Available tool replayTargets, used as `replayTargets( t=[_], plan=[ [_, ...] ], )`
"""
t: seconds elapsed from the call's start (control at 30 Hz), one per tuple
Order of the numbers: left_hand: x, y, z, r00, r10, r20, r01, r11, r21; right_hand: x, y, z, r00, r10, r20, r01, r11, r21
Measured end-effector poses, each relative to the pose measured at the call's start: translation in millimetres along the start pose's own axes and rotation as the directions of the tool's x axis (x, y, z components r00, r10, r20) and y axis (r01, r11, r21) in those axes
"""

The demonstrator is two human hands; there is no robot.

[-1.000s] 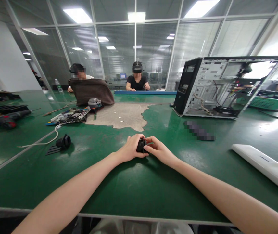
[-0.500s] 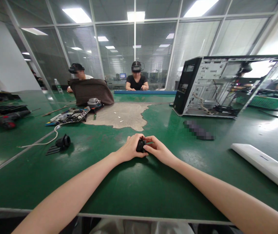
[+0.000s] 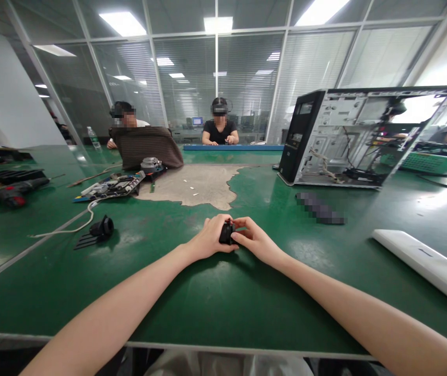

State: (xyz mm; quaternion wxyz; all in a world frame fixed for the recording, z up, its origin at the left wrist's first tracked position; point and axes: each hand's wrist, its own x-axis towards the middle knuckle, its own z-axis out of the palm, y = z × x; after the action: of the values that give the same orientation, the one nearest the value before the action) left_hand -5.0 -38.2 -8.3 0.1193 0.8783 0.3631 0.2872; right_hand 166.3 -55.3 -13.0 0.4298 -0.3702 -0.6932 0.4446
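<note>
Near the middle of the green table [image 3: 215,308], a small black part [image 3: 226,233] sits between my two hands, low over the tabletop. My left hand [image 3: 210,237] wraps round its left side, thumb below and fingers above. From the right, my right hand [image 3: 257,240] pinches its right end with thumb and fingertips. My fingers cover much of the part, so its exact kind is hidden. Off to the left lies a black round fitting with flat prongs [image 3: 100,228].
An opened computer case [image 3: 341,141] stands at the back right. A white oblong casing [image 3: 423,266] lies at the right, a circuit board [image 3: 116,188] and power drill [image 3: 14,193] at the left. Two people sit across the table, near a brown cloth-like cover [image 3: 145,149].
</note>
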Motion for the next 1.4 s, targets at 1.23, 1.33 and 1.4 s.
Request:
replayTargets(
  t=[1.23,1.33,1.4],
  plan=[
    [0.0,-1.3,-0.3,1.000,0.003,0.001,-0.003,1.000,0.011,-3.4,-2.1,-1.9,0.995,-0.050,0.088,0.037,0.989,0.143],
    [-0.2,-1.9,0.4,1.000,0.011,-0.002,-0.011,1.000,0.013,-3.3,-3.3,-1.6,0.999,-0.026,0.037,0.022,0.994,0.110],
    [-0.3,-2.4,1.3,1.000,0.012,-0.007,-0.012,1.000,0.013,-2.1,-2.3,-1.3,1.000,-0.021,0.009,0.020,0.997,0.069]
  ],
)
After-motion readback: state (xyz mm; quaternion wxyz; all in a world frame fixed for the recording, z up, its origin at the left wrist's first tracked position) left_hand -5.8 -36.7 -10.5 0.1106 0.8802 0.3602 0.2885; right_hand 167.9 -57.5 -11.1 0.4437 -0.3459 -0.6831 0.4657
